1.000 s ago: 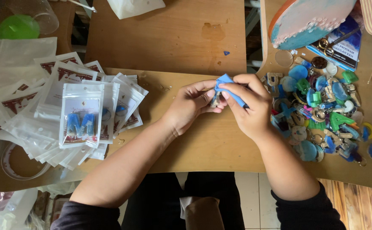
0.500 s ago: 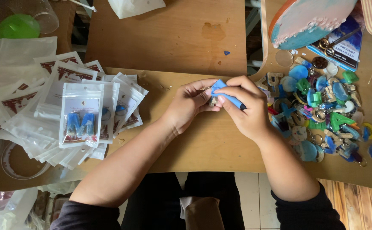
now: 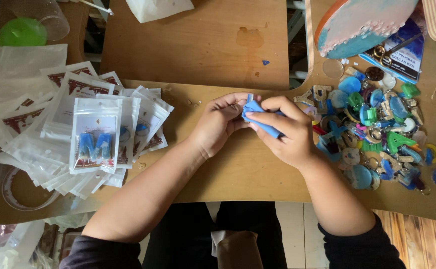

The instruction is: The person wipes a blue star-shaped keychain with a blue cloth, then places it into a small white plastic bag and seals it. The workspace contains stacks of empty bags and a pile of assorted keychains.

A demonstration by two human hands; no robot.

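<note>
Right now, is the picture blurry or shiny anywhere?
Head view: soft, even daylight and mostly sharp. The clear plastic packets on the left catch pale glare. The small blue piece between the left hand and right hand looks slightly soft. Shadows under both hands are faint.

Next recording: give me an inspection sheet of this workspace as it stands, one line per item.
Surface: light wooden table, a second board behind it.
Job's things: small blue piece held between both hands.
Clutter: heap of colourful charms on the right; stack of white pouches on the left; round painted plaque; green lid.
Hands: left hand and right hand pinch the blue piece.
Cables: nothing seen.
Surroundings: tiled and wooden floor below.
</note>
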